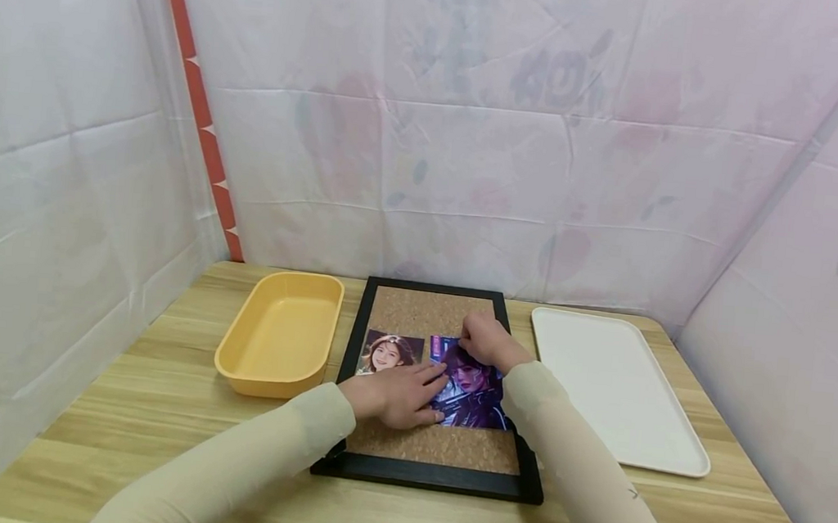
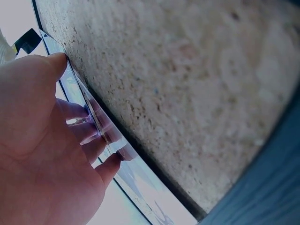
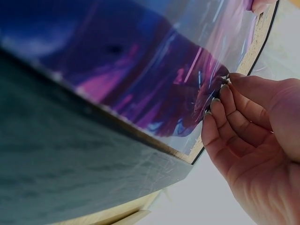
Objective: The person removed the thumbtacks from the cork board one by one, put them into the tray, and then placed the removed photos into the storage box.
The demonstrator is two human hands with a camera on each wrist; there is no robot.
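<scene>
A black-framed cork board (image 1: 441, 445) lies on the table, with a portrait photo (image 1: 387, 353) on its left half and a purple-blue picture print (image 1: 477, 406) on its right. My left hand (image 1: 403, 396), fingers spread, presses on the print's left edge and covers the portrait's lower part. At the print's top, my right hand (image 1: 485, 339) has its fingers curled. In the right wrist view its thumb and fingertips meet at the edge of the glossy print (image 3: 136, 84), pinching a small pin-like thing (image 3: 226, 80) that is mostly hidden. The left palm (image 2: 42, 140) shows in the left wrist view.
To the board's left stands a yellow tray (image 1: 280, 337) with raised sides. A shallow white tray (image 1: 623, 392) lies to the right, partly behind the right forearm. Pale printed curtains (image 1: 471, 159) close off the back and both sides of the wooden table (image 1: 154, 429).
</scene>
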